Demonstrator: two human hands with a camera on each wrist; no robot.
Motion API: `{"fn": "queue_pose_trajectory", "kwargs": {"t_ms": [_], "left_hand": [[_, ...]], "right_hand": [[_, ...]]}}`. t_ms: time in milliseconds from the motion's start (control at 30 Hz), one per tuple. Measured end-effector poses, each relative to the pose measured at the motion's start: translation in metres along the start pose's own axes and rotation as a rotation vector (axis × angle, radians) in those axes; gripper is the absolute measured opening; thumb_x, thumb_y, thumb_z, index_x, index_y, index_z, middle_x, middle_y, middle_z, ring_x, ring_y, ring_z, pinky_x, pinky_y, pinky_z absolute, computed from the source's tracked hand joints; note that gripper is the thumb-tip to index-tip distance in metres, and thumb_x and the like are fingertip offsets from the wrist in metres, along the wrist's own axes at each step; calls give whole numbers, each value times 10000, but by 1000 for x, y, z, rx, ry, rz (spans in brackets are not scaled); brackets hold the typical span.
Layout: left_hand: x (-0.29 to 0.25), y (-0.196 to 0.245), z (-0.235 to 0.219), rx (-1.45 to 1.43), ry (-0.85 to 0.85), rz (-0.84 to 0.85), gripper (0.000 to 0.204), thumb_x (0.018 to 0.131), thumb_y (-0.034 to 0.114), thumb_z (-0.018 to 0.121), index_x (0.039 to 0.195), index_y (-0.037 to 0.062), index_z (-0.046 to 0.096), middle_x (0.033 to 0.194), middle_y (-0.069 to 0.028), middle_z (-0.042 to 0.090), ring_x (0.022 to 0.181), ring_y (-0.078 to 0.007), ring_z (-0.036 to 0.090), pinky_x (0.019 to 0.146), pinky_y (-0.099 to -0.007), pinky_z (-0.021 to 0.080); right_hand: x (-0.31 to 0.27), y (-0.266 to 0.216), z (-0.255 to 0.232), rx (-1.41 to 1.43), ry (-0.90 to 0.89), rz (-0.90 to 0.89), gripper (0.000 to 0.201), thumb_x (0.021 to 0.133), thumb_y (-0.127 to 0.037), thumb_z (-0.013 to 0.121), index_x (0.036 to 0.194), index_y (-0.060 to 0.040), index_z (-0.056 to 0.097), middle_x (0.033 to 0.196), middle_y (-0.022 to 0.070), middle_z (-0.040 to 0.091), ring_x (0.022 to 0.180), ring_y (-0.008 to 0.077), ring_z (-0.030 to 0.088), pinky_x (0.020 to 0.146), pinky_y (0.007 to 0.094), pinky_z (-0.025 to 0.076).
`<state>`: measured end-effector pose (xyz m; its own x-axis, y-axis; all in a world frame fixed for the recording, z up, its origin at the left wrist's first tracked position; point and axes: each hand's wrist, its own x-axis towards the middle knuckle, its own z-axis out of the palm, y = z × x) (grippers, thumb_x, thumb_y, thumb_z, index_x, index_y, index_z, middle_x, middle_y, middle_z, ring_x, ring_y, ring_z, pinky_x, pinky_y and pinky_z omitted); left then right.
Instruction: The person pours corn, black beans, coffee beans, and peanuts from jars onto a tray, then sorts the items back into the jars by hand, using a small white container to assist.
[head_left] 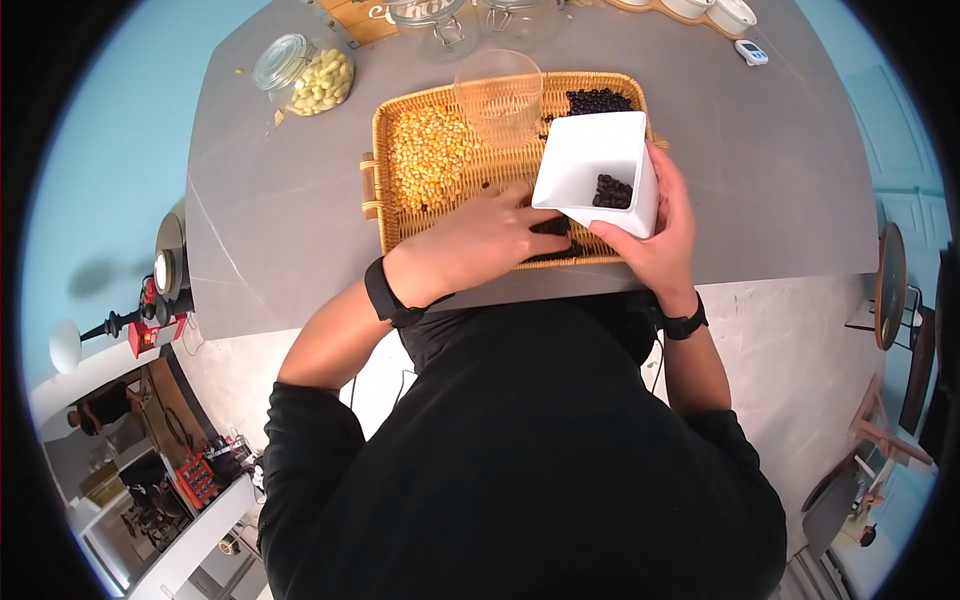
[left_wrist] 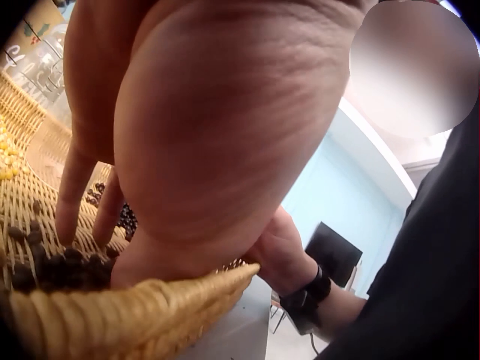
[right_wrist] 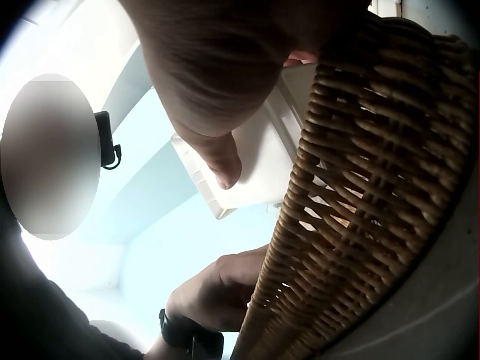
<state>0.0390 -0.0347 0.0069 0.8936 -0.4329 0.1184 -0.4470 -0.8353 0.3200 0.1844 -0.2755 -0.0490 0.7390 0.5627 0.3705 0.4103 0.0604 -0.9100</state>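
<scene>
My right hand (head_left: 668,225) grips a white square container (head_left: 592,150) at its side and lower edge, thumb near the rim. Its mouth tilts toward me, with a small heap of dark brown beans (head_left: 612,191) inside. Down in the wicker basket (head_left: 378,150), at the near side, is my left hand (head_left: 475,238). In the left wrist view its fingers (left_wrist: 69,202) stretch down, fairly straight, to loose dark beans (left_wrist: 64,271) on the weave. Yellow corn kernels (head_left: 430,155) cover the basket's left part; black beans (head_left: 598,101) lie at its back right. A clear cup (head_left: 500,85) stands at the back.
A clasp-lidded glass jar (head_left: 320,80) of pale green nuts lies tilted at the back left. More glass jars (head_left: 437,28) stand behind the basket. White bowls (head_left: 733,16) on a wooden tray and a small timer (head_left: 751,53) are at the back right of the grey table (head_left: 780,180).
</scene>
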Motion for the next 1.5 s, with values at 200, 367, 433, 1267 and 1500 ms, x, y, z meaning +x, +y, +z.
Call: {"fn": "queue_pose_trajectory", "kwargs": {"t_ms": [200, 367, 433, 1267, 1500], "left_hand": [[-1, -2, 0, -22, -80, 27, 316, 941, 114, 712, 1224, 124, 850, 1306, -66, 759, 1140, -292, 754, 916, -404, 668], [-2, -1, 1, 20, -119, 20, 280, 916, 87, 720, 1168, 73, 842, 1232, -70, 766, 999, -296, 781, 864, -409, 668], [-4, -4, 4, 0, -93, 14, 270, 907, 75, 719, 1145, 52, 844, 1211, -84, 780, 1001, -308, 781, 881, -411, 666], [38, -1, -54, -266, 293, -11, 173, 888, 4, 845, 1054, -5, 795, 1064, -147, 786, 963, -371, 771, 828, -448, 633], [-33, -22, -41, -229, 56, -452, 217, 879, 32, 883, 1064, -8, 778, 1022, -149, 775, 931, -373, 757, 813, -470, 611]], "right_hand": [[-1, -5, -2, -60, 10, 8, 1069, 763, -283, 1078, 1643, -19, 533, 1520, 188, 689, 1363, 312, 706, 1136, 448, 574], [0, -5, -3, -82, -9, 8, 1063, 750, -289, 1084, 1636, -40, 550, 1514, 184, 694, 1350, 329, 711, 1129, 452, 573], [0, -5, -2, -85, -11, 12, 1063, 748, -288, 1084, 1633, -39, 551, 1514, 185, 694, 1348, 330, 711, 1127, 453, 574], [2, -14, -9, -194, -152, -72, 1111, 732, -232, 1090, 1656, 12, 524, 1595, 176, 638, 1420, 274, 665, 1170, 425, 554], [0, -5, -3, -65, -72, -48, 1038, 729, -260, 1085, 1613, -51, 585, 1545, 168, 683, 1387, 335, 692, 1160, 460, 558]]}}
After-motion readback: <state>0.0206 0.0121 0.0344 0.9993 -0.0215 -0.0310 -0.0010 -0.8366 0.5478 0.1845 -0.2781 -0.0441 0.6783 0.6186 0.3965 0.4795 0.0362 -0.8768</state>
